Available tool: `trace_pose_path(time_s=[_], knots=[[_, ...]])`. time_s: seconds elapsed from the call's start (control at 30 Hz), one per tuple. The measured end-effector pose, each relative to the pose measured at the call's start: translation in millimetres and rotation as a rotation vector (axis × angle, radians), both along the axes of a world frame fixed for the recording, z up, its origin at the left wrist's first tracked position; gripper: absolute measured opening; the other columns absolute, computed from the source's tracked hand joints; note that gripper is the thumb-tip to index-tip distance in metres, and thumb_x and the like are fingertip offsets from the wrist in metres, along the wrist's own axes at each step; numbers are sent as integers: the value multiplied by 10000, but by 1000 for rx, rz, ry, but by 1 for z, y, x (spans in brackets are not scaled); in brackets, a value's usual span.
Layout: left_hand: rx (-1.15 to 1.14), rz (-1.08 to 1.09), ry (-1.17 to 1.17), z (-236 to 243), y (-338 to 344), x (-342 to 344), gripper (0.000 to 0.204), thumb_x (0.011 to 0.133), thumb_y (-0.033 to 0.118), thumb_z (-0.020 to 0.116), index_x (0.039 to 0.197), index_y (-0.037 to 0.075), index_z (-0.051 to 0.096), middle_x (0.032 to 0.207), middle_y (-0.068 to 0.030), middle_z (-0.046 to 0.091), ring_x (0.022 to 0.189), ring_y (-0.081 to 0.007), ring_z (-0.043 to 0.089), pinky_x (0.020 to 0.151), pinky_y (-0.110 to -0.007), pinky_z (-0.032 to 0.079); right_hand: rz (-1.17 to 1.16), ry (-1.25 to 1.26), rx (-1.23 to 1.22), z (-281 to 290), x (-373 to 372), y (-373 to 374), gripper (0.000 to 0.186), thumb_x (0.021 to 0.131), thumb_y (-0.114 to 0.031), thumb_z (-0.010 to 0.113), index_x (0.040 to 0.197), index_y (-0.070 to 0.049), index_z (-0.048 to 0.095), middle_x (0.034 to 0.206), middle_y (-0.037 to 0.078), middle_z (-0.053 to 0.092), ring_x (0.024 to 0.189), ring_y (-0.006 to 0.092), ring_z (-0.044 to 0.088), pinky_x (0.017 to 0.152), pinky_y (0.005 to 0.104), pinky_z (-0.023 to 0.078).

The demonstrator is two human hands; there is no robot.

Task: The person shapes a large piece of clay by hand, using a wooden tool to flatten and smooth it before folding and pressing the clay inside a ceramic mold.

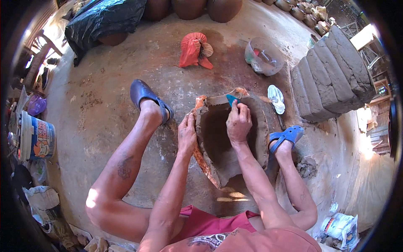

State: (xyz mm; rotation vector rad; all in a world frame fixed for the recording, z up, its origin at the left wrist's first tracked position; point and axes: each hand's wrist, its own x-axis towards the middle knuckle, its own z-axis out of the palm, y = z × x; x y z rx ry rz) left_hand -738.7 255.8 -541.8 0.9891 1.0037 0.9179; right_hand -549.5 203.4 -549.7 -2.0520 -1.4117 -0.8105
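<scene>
Between my legs lies a large hollow mold lined with grey clay (262,126). Its outer shell shows orange-brown along the left edge and at the far corners. My left hand (187,133) holds that left edge, fingers over the rim. Over the hollow, my right hand (239,122) pinches a flat teal scraper (230,99) against the clay near the far rim. The scraper's lower part is hidden by my fingers. Inside, the clay wall looks dark and smooth.
Ahead lie a red cloth bundle (193,50) and a clear plastic basin (264,56). A white plastic bag (276,99) sits right of the mold. Stacked grey clay blocks (331,75) stand at right, a bucket (37,137) at left. Round pots (224,8) line the back.
</scene>
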Motion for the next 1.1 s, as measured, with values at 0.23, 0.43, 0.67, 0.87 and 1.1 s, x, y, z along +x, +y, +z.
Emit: trace_pose_path(time_s=[0.23, 0.43, 0.67, 0.87, 1.1], knots=[[25, 53, 78, 0, -6, -5, 376, 1125, 275, 455, 1197, -22, 675, 1057, -73, 714, 973, -132, 618, 876, -316, 499, 529, 808, 103, 13, -57, 15, 190, 879, 20, 663, 1061, 22, 716, 945, 187, 688, 908, 354, 695, 818, 421, 549], [71, 57, 119, 4, -3, -7, 378, 1122, 268, 456, 1226, -37, 653, 1126, -115, 713, 1016, -183, 638, 916, -335, 493, 165, 1006, 75, 57, -37, 9, 99, 961, -81, 656, 1032, -12, 655, 880, 211, 706, 808, 362, 720, 701, 457, 540], [104, 17, 166, 9, 2, -5, 393, 1111, 277, 458, 1233, -44, 649, 1131, -131, 711, 1041, -193, 631, 933, -337, 478, 385, 701, 161, -9, -51, 9, 277, 896, 66, 627, 1122, -25, 760, 1002, 161, 752, 947, 312, 735, 862, 400, 588], [115, -37, 125, 11, 12, 0, 354, 1093, 272, 494, 1185, -20, 672, 1101, -99, 715, 1003, -164, 630, 906, -325, 491, 397, 833, 182, -18, -64, -4, 328, 793, 113, 623, 1030, -37, 791, 1006, 135, 763, 953, 301, 743, 869, 377, 592], [40, -66, 140, -1, 20, 2, 381, 1082, 304, 524, 1210, -24, 671, 1126, -100, 716, 1038, -165, 623, 938, -326, 483, 537, 819, -248, -22, -69, -73, 375, 705, 110, 575, 993, -19, 779, 931, 160, 744, 863, 332, 732, 762, 394, 580]])
